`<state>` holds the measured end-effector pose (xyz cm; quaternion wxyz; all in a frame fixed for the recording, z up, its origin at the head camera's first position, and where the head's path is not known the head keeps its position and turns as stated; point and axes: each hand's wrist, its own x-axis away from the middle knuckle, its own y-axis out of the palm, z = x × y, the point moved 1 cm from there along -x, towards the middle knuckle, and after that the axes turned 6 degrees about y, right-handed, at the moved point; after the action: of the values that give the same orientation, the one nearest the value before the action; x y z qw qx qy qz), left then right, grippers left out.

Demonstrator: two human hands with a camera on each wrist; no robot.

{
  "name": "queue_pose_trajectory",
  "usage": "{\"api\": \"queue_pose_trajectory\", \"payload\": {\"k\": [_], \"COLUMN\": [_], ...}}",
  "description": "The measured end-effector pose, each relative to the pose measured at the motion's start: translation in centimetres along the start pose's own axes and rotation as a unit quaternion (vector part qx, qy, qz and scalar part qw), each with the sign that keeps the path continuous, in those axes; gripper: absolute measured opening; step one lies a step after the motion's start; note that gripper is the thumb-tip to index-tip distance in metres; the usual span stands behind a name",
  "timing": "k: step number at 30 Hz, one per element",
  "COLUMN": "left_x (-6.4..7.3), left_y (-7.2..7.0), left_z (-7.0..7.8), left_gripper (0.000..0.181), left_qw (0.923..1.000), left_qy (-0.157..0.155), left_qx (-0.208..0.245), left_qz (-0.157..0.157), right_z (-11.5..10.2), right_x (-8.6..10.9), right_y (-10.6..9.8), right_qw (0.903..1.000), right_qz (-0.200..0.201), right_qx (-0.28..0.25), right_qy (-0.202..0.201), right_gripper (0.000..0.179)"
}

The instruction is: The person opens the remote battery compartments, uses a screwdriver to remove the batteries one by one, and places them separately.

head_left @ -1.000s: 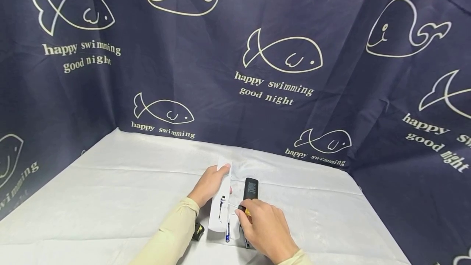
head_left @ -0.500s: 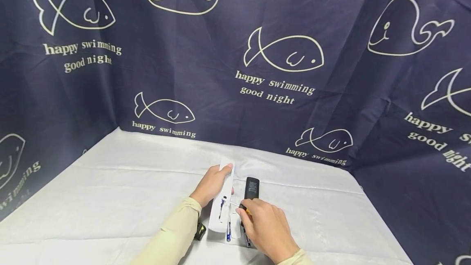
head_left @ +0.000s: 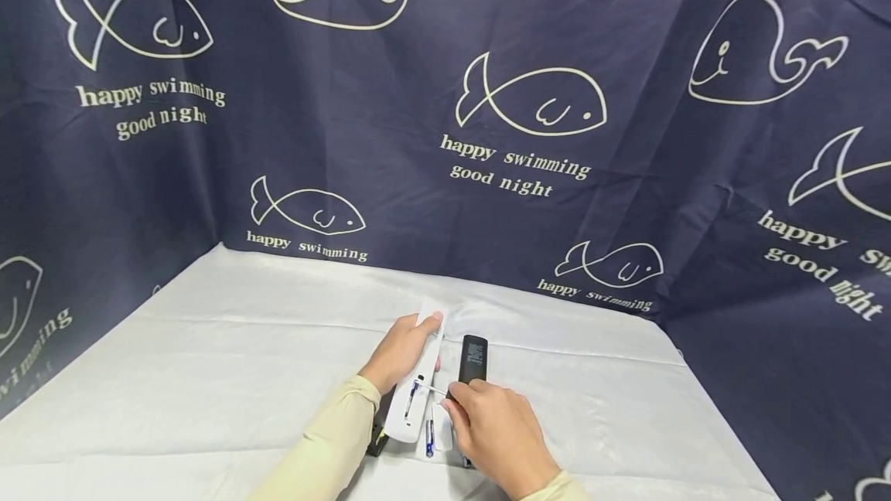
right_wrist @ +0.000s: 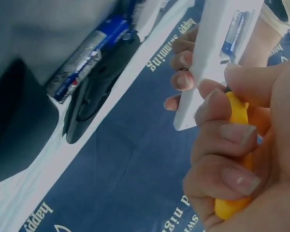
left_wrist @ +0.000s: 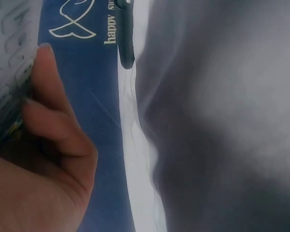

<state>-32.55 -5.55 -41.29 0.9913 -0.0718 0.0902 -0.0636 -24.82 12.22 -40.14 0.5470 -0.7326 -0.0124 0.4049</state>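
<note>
My left hand (head_left: 400,350) grips the far end of a white remote control (head_left: 400,428), its back turned up and its battery slot uncovered. A blue battery (right_wrist: 236,31) sits in the slot. In the left wrist view, the remote's button side (left_wrist: 12,63) faces the camera. My right hand (head_left: 501,427) holds a screwdriver (right_wrist: 239,111) by its yellow handle, fingers wrapped around it. The screwdriver's thin shaft (head_left: 435,390) reaches left to the battery slot; exact tip contact is too small to tell. Below lie a loose blue battery (head_left: 429,439) and a white battery cover (head_left: 442,430).
A black remote control (head_left: 474,358) lies just beyond my right hand, partly covered by it. Beside my left forearm is a black and yellow object (head_left: 378,439), partly hidden. The white cloth (head_left: 244,377) covers the table, with navy printed curtains (head_left: 404,138) behind.
The white remote's near end has swung a little to the left, its slot tilting with it. My right hand and the screwdriver have shifted slightly left too. Both grips stay the same.
</note>
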Motion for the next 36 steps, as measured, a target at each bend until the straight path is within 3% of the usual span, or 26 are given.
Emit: {"api": "queue_pose_trajectory", "payload": {"k": [4,16,36], "left_x": [0.04,-0.12,0.04], "left_y": [0.07,0.19,0.19], "left_z": [0.05,-0.01,-0.01], "left_gripper": [0.051,0.052,0.051], "left_qw": [1.0000,0.9998,0.9997], "left_qy": [0.000,0.000,0.006], "left_qx": [0.003,-0.018,-0.019], "left_qz": [0.005,-0.008,-0.013], "right_z": [-0.06,0.38,0.59], "right_x": [-0.05,-0.23,-0.08], "right_y": [0.05,-0.48,-0.19], "right_qw": [0.9998,0.9986,0.9985], "right_qz": [0.012,-0.009,0.006], "right_qx": [0.008,-0.041,-0.027], "right_qy": [-0.011,-0.032,-0.046], "right_gripper": [0.031,0.042,0.040]}}
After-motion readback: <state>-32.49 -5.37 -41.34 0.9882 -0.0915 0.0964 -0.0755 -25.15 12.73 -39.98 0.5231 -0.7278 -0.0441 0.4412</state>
